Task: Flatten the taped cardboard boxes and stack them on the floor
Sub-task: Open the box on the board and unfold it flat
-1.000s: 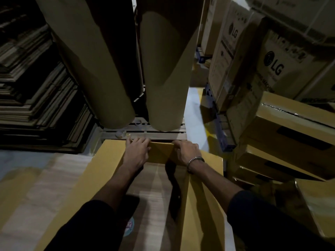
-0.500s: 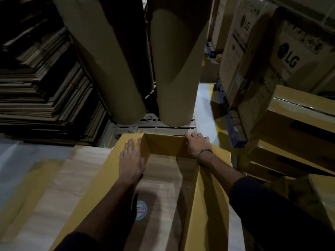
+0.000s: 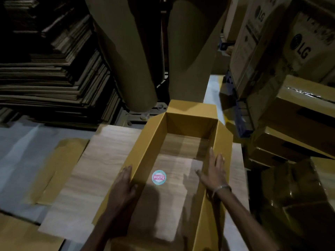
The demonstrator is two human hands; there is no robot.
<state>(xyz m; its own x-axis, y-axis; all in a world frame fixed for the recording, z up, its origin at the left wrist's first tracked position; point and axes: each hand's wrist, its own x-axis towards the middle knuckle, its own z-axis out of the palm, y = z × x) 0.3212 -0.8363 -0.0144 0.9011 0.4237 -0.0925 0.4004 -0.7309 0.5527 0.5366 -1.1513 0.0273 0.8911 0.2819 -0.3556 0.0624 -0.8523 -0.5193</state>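
A yellow cardboard box (image 3: 190, 113) stands open in front of me, its four walls upright. Through it I see a pale flattened sheet with a round pink and teal sticker (image 3: 159, 177). My left hand (image 3: 125, 189) lies with straight fingers against the outside of the box's left wall, thumb over its top edge. My right hand (image 3: 213, 172), a bracelet on its wrist, is inside the box with fingers spread flat against the right wall. Flattened cardboard (image 3: 101, 160) lies on the floor under and left of the box.
Two thick brown paper rolls (image 3: 130, 57) hang or stand just beyond the box. A tall stack of flattened cartons (image 3: 54, 84) fills the left. Large LG cartons (image 3: 297, 48) and several yellow taped boxes (image 3: 304, 109) crowd the right. Grey floor (image 3: 21, 142) shows at left.
Both hands have come back from the box's far wall towards me, the left along the left wall, the right down into the box against the right wall. The view has tilted downward.
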